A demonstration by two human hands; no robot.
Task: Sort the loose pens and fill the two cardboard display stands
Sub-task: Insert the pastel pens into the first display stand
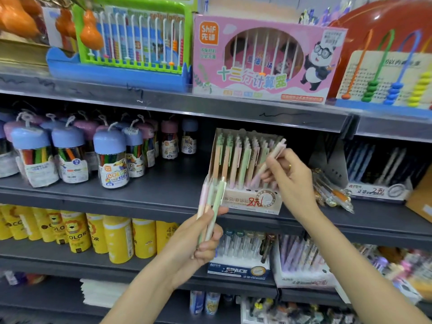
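A cardboard display stand (253,202) on the middle shelf holds rows of upright pastel pens (236,157). My left hand (201,239) grips a small bunch of pastel pens (211,202), pink and green, just left of the stand's front corner. My right hand (288,174) pinches a single pale pink pen (274,155), tilted with its tip down over the stand's right side. A second display stand (378,189) with dark and pale pens sits further right on the same shelf.
Crayon jars (112,157) with blue and purple lids fill the shelf to the left. Bagged loose pens (332,190) lie between the two stands. Yellow tubs (77,232) and more pen boxes (240,270) stand on the shelf below. Abacus boxes (264,59) sit above.
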